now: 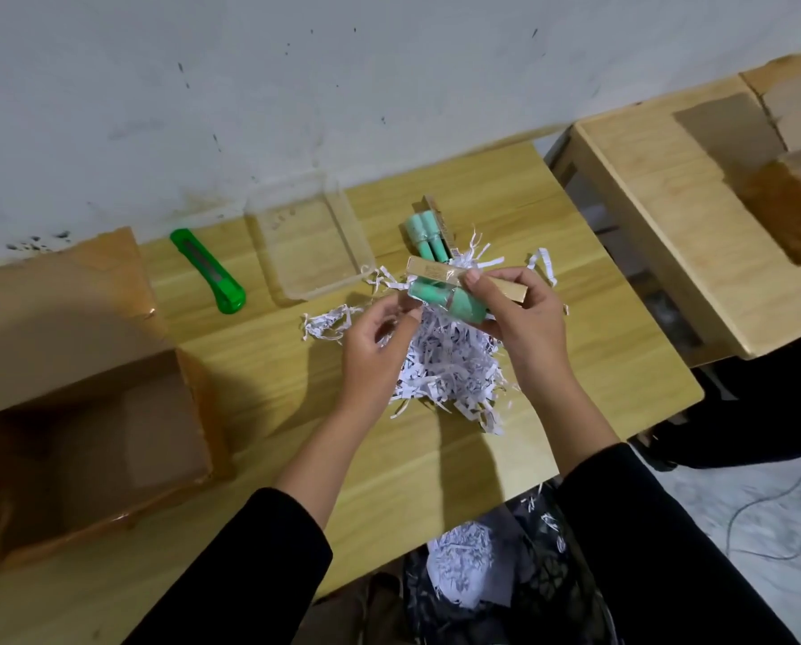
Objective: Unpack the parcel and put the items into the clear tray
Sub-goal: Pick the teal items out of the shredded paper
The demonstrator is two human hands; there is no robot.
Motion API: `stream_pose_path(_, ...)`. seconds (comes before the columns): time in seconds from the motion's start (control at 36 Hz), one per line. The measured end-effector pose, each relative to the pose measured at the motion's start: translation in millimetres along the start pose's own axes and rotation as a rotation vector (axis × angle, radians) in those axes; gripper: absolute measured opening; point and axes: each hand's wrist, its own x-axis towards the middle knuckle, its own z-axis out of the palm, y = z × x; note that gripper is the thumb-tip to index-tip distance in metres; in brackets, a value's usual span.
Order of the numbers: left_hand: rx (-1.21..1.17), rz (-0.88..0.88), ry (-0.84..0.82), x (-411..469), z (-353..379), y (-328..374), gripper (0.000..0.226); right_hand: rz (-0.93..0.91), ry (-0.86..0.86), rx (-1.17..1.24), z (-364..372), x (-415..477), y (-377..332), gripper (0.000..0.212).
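Right hand grip closed on mint tube bundle above shredded paper; left hand grip pinching its clear wrap. Clear tray empty on tabletop.

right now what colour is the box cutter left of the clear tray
Bright green, with a dark slot along its middle; the box cutter shows clearly in the head view.

Two bare forearms, each emerging from a long black fabric sleeve: left sleeve and right sleeve, both plain, loose-fitting and pushed back above the wrist. The left hand and right hand are ungloved, without visible rings, watch or markings.
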Motion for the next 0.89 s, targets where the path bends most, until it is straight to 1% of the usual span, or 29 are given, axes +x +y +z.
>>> stream_pose_path(0.11,-0.027,-0.019,-0.027,-5,0,0,0.013,-0.029,-0.002,-0.057,-1,1,4,0.014)
stream_pose_path(0.39,-0.009,0.019,0.036,-4,-3,-3,0.012,-0.082,0.002,-0.194,-4,3,16,0.016)
stream_pose_path(0.53,0.026,0.015,0.093,0,-10,-11,0.033,-0.111,0.027,-0.189,-6,3,16,0.016)
stream_pose_path(0.58,0.082,0.008,0.104,0,-15,-13,0.036,-0.130,0.045,-0.180,-10,4,13,0.015)
stream_pose_path(0.64,0.161,0.010,0.104,-1,-20,-15,0.032,-0.157,0.076,-0.175,-14,6,8,0.014)
stream_pose_path(0.72,0.294,0.016,0.057,-4,-28,-17,0.016,-0.200,0.170,-0.135,-20,16,-2,0.016)
stream_pose_path(0.78,0.431,0.087,0.034,-6,-32,-19,0.011,-0.225,0.242,-0.132,-24,29,-8,0.018)
stream_pose_path(0.83,0.579,0.205,0.025,-7,-36,-21,0.011,-0.224,0.295,-0.151,-26,47,-11,0.023)
stream_pose_path(0.89,0.685,0.275,0.000,-7,-39,-23,0.013,-0.213,0.328,-0.202,-27,66,-10,0.028)
